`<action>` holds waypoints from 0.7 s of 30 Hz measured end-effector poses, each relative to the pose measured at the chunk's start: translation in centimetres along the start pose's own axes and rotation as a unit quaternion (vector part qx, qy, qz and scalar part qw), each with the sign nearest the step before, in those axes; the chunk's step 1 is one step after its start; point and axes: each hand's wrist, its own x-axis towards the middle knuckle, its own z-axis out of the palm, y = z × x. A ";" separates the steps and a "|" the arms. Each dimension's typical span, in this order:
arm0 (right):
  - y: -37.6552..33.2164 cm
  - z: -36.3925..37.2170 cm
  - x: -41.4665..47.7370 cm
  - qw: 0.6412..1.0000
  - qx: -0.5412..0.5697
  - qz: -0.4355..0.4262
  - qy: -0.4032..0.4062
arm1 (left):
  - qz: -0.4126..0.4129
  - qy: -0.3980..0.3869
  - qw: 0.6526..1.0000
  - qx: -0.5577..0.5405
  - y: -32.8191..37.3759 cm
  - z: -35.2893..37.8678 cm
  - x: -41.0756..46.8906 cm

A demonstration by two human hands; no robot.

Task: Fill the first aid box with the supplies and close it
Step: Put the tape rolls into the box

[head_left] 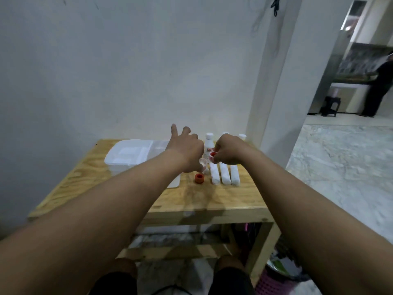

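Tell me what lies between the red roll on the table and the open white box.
In the head view, only the left hand and forearm cross above between red roll and white box.

Pretty dim and flat overall, kind of a grey-blue cast on the wall (127,71). The brightest spot is the doorway (359,15) top right, where daylight blows out a bit. Soft shadows from the arms fall on the counter (212,199), nothing hard-edged. Wide-angle lens bends the door frame and stretches the forearms at the bottom edge. Detail is mushy: the left hand (187,150) looks slightly smeared and the bottle label (209,149) can't be read. No real glare anywhere.
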 end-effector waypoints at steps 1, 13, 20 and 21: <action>0.3 0.2 0.0 1.000 -0.004 0.002 -0.003 | 0.006 0.002 1.000 0.011 0.4 0.2 0.0; 2.6 1.2 -0.2 1.000 0.026 -0.002 -0.010 | 0.004 -0.054 0.994 0.096 3.7 1.8 0.7; 3.0 1.8 0.0 0.999 0.036 -0.014 -0.009 | -0.015 -0.090 0.990 0.107 3.6 2.8 1.6; 3.1 1.9 0.0 0.999 0.038 -0.014 -0.009 | -0.017 -0.093 0.990 0.107 3.6 2.9 1.7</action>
